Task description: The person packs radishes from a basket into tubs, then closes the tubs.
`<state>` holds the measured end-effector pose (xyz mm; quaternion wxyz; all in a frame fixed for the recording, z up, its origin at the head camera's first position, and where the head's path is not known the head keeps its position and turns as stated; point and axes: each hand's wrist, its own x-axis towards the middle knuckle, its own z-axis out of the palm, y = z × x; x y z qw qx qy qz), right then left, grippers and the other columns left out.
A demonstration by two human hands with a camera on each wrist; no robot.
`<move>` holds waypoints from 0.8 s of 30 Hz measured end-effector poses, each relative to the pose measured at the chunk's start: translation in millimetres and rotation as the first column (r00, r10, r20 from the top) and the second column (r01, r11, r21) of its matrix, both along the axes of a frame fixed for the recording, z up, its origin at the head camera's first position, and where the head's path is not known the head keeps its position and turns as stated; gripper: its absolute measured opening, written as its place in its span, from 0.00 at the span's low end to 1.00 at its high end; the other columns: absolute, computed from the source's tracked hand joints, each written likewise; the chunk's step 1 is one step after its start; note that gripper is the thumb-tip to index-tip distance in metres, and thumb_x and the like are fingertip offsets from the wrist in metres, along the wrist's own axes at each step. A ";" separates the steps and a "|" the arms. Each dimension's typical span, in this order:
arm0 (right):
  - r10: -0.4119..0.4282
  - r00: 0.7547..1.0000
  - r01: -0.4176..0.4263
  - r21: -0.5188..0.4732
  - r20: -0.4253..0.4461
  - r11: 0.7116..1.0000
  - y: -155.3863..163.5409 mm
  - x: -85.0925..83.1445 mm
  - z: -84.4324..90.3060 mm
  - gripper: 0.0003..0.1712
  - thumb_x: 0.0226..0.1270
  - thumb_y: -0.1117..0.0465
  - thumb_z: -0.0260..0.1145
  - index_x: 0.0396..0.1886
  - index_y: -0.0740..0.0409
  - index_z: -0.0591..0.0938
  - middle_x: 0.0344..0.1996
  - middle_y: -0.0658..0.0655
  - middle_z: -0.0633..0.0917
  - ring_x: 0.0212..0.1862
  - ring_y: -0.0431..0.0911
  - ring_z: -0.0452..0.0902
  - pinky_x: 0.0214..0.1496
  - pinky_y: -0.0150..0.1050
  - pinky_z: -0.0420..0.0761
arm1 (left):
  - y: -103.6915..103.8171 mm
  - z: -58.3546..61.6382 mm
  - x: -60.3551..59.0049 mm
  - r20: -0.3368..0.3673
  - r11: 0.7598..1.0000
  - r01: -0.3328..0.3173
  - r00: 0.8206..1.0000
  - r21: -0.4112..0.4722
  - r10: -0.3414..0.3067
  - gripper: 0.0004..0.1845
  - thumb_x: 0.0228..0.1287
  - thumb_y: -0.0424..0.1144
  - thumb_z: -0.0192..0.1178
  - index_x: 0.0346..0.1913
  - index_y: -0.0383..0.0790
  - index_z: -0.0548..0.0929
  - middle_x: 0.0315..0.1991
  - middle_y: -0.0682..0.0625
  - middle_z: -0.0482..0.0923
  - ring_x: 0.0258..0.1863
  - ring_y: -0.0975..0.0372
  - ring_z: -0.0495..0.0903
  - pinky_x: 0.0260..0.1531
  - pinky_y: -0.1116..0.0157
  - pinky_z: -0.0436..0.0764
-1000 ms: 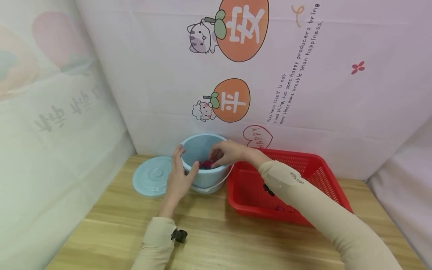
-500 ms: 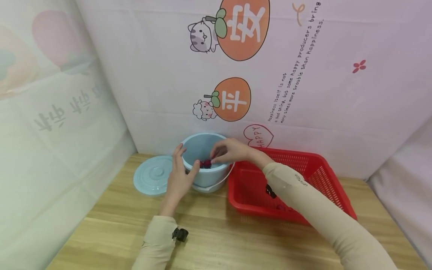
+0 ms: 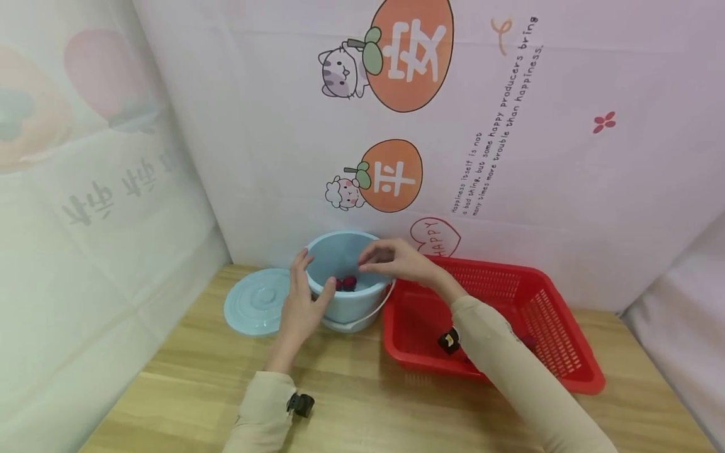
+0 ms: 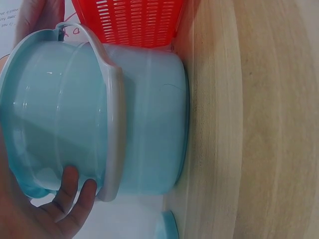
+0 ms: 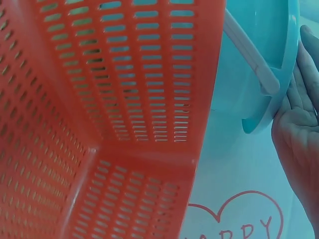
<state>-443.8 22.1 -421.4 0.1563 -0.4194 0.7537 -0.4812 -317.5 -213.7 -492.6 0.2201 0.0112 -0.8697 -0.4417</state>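
Compared with a second ago, the right hand point(image 3: 396, 260) is lifted out of the light blue bucket point(image 3: 345, 301) and is now held over its rim, fingers loosely extended, nothing gripped. The dark red pieces point(image 3: 345, 282), earlier under those fingers, are now seen lying free inside the bucket. The left hand point(image 3: 303, 302) is unchanged: the bucket's near-left wall is clasped, thumb over the rim, fingers curled round the outside, as confirmed in the left wrist view point(image 4: 60, 199). The view is shifted slightly downward.

The bucket is set on the wooden table point(image 3: 362, 402) at the back wall. The blue lid point(image 3: 256, 301) is laid flat just left of it. The red basket point(image 3: 510, 327) is placed just right of the bucket; whether the two touch cannot be told.

Writing on the backdrop point(image 3: 510, 189): "HAPPY" is read inside a heart outline point(image 3: 433, 234); a slanted line reads "Happiness itself is not a bad thing, but some happy producers bring many times more trouble than happiness." point(image 3: 498, 107) Chinese characters are printed on two orange fruits point(image 3: 391, 176).
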 end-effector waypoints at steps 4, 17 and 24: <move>-0.016 0.999 0.018 -0.050 0.037 0.999 4.1 2.3 -8.9 0.14 0.72 0.56 0.74 0.54 0.51 0.88 0.49 0.53 0.89 0.57 0.48 0.86 0.64 0.48 0.82 | 1.6 -3.0 2.7 -0.006 1.000 0.007 1.000 -0.007 -0.007 0.42 0.77 0.62 0.57 0.83 0.50 0.53 0.86 0.60 0.42 0.76 0.40 0.65 0.65 0.35 0.72; 0.006 0.998 0.001 -0.124 0.058 0.992 15.3 3.5 -12.7 0.14 0.74 0.57 0.72 0.55 0.55 0.88 0.51 0.56 0.89 0.59 0.53 0.85 0.64 0.53 0.81 | 3.1 -2.3 0.2 -0.023 1.000 0.003 1.000 -0.009 -0.004 0.43 0.76 0.65 0.55 0.83 0.49 0.53 0.85 0.60 0.43 0.74 0.43 0.67 0.63 0.36 0.74; 0.009 0.995 0.006 -0.146 0.101 0.989 26.0 0.0 -13.2 0.14 0.75 0.56 0.71 0.56 0.52 0.88 0.52 0.57 0.89 0.61 0.59 0.83 0.64 0.55 0.81 | -0.2 -2.2 -1.8 -0.040 1.000 -0.005 0.999 -0.010 0.005 0.43 0.76 0.64 0.56 0.82 0.47 0.54 0.85 0.60 0.44 0.74 0.43 0.68 0.63 0.36 0.74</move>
